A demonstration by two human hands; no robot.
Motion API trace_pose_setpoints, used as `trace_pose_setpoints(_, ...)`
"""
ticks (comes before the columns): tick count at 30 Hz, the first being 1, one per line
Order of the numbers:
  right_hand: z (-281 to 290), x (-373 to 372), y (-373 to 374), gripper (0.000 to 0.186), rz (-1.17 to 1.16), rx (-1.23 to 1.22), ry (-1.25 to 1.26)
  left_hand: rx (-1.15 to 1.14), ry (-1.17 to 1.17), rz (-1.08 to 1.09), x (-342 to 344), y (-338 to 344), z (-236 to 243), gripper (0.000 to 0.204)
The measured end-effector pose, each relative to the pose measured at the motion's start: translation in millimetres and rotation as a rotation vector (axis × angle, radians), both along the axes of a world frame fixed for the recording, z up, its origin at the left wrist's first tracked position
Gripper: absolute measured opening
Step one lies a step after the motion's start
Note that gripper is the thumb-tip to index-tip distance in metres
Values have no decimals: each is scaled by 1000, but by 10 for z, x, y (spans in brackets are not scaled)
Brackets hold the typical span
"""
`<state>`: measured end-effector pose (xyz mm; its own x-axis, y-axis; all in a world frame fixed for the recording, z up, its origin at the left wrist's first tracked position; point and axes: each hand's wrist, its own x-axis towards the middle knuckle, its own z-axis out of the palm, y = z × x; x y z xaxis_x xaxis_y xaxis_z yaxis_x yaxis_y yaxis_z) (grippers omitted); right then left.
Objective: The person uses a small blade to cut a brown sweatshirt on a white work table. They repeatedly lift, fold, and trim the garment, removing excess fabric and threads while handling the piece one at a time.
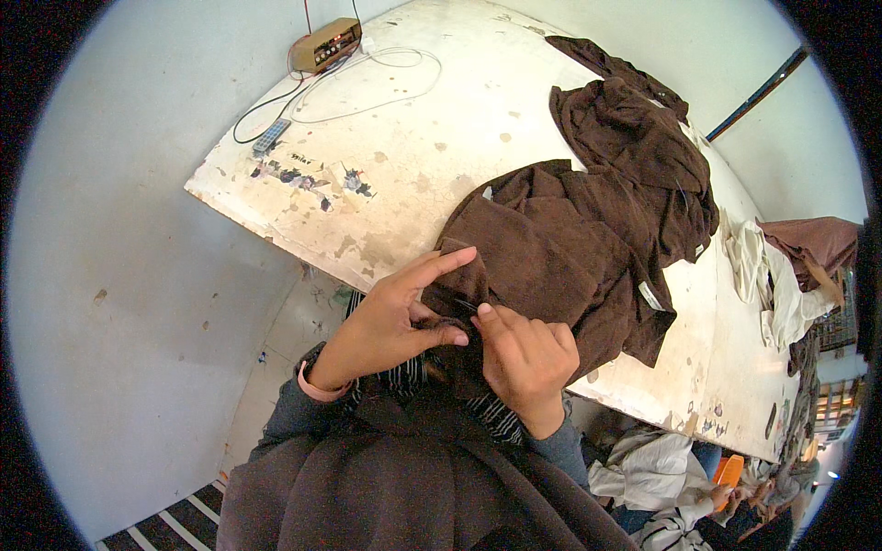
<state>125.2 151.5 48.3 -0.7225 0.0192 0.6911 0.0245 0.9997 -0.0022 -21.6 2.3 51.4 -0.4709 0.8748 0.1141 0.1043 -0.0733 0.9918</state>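
Observation:
A dark brown garment (551, 230) lies bunched at the table's near edge, its near end raised between my hands. My left hand (386, 317) grips this end, index finger stretched along a fold and thumb lower down, apart from it; its other fingers are partly hidden by cloth. Close by on the right, my right hand (528, 354) is closed in a pinch. From its fingertips a thin, dark, pointed tool (466, 304) reaches over the cloth toward my left hand. Its handle is hidden in my palm, so its exact kind does not show.
More brown garments (634, 129) lie farther back on the worn white table (395, 174). At the far left are a radio-like box (326, 46), cables and a remote control (271, 136). White cloth (772, 285) lies right. Other people's hands (721, 496) show lower right, beside an orange object (729, 471).

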Motion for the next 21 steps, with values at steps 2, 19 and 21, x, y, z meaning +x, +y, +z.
trace_pose_setpoints(2, 50, 48, -48, 19, -1, -441, -53, 13, 33, 22, 30, 24, -4, 84)
trace_pose_setpoints(19, -138, 179, -178, 17, 93, -1319, -64, 35, 226, 109, 98, -25, 16, 84)
trace_pose_setpoints(21, -181, 218, -20, 21, -10, -1223, 119, 65, 254, 168, -15, -97, 17, 87)
